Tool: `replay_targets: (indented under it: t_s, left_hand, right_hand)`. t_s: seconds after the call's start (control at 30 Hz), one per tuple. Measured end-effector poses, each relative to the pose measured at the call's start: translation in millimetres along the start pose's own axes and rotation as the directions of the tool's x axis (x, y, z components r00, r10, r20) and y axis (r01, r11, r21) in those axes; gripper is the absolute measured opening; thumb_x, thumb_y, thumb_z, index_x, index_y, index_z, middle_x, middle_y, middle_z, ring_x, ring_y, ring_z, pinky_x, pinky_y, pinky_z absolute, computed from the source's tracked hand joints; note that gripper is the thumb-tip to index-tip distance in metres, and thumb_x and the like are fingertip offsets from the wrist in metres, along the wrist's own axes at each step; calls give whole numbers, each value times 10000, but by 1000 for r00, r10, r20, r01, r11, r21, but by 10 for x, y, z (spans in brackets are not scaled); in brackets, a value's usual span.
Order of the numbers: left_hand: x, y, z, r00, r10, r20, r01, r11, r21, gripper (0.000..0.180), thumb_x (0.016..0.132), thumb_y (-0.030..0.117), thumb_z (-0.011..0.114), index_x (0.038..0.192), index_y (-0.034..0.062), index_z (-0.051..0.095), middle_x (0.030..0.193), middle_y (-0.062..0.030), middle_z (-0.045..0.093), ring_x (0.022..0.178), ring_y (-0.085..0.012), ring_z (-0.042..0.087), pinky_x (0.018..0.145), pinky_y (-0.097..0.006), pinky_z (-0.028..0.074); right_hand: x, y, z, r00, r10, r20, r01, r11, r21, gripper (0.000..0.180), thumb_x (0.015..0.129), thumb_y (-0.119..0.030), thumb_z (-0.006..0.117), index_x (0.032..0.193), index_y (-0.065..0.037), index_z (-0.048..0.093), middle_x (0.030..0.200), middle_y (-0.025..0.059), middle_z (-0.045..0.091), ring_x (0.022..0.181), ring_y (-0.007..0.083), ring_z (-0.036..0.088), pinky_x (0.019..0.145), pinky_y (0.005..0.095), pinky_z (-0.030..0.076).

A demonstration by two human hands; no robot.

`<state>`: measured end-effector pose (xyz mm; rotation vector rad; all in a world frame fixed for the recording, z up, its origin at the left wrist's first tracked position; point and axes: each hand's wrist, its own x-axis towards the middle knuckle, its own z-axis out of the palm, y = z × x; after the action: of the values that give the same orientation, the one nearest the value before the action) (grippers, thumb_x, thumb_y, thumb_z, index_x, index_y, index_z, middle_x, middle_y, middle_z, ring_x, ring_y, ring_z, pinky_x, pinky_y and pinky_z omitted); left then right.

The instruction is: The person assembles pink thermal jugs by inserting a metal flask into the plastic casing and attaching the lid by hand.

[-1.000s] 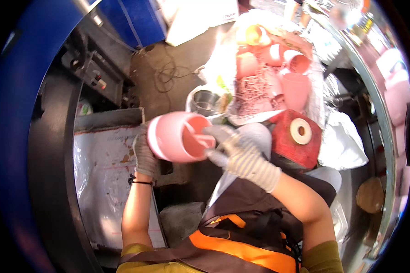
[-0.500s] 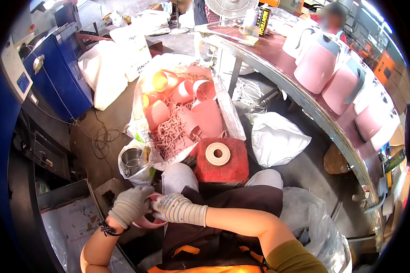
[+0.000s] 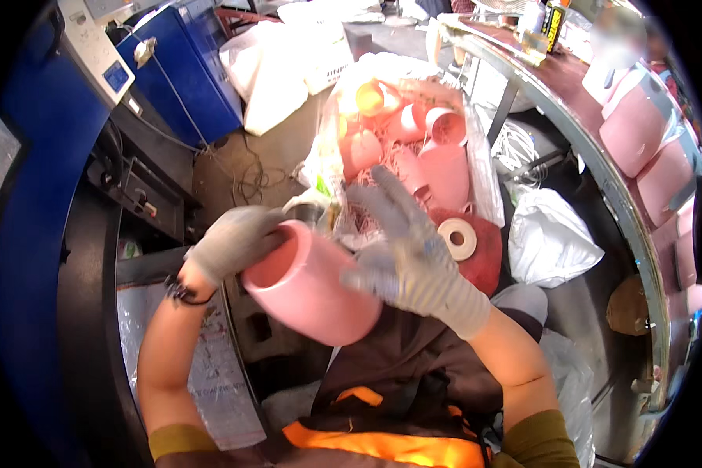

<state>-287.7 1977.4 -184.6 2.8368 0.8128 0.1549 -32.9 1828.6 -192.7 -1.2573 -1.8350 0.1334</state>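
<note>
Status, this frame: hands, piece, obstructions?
Grey-gloved left hand gripping tilted pink barrel-shaped plastic vessel. Striped-gloved right hand spread at vessel's side, contact unclear. Red boxy container with cream ring partly behind right hand, not blocking vessel.

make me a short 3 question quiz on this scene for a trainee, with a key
1. True or false: the left grip is at the open end of the pink vessel.
2. The pale ring sits on: A) a white bag, B) the red block, C) the workbench.
3. Which grip has its fingers spread?

Key: 1. True. 2. B. 3. The right grip.
</note>
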Motion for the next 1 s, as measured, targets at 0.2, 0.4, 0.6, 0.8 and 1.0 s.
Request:
replay_targets:
  t_s: [0.2, 0.4, 0.6, 0.8, 1.0]
  left_hand:
    - [959, 1177, 67, 915, 243, 321, -104, 914, -392, 244, 841, 123, 664, 1077, 58, 650, 942, -114, 686, 882, -241, 656, 786, -348, 509]
    - [1149, 1577, 421, 901, 317, 297, 151, 414, -898, 243, 936, 134, 608, 1135, 0, 649, 1044, -36, 665, 957, -102, 592, 860, -257, 492]
    - [649, 2271, 881, 843, 538, -25, -523, 807, -275, 236, 873, 175, 627, 1044, 15, 662, 1265, -225, 576, 1093, -411, 579, 960, -448, 439]
    - [827, 2411, 1414, 960, 280, 32, -144, 586, -798, 355, 882, 284, 579, 982, -47, 659, 1089, -232, 633, 947, -318, 646, 928, -388, 476]
    - [1122, 2342, 1569, 847, 411, 338, 141, 439, -887, 375, 967, 306, 529, 885, -37, 657, 965, -101, 656, 861, -140, 569, 806, -286, 444]
  right_hand:
    - [-851, -82, -231, 993, -71, 98, 70, 998, 6, 378, 683, -307, 805, 893, -120, 552, 1228, 88, 552, 1175, 324, 530, 1030, 520, 375]
    - [-1615, -66, -522, 978, 134, -159, -136, 991, -8, 377, 656, -247, 828, 865, -112, 544, 1176, 64, 586, 1131, 297, 557, 1009, 529, 386]
    - [-2114, -140, -523, 807, 523, -275, -535, 844, 34, 350, 718, -260, 806, 908, -75, 578, 1163, 105, 587, 1085, 332, 577, 947, 459, 442]
    - [-3253, -136, -925, 610, 659, -440, -645, 735, 208, 261, 848, -213, 708, 1040, -62, 617, 1139, 117, 600, 1080, 304, 582, 930, 395, 461]
    - [-5444, -243, -1284, -183, 933, -310, -982, -189, 10, 324, 921, -334, 568, 1098, -77, 657, 1133, 195, 622, 1037, 353, 594, 917, 415, 468]
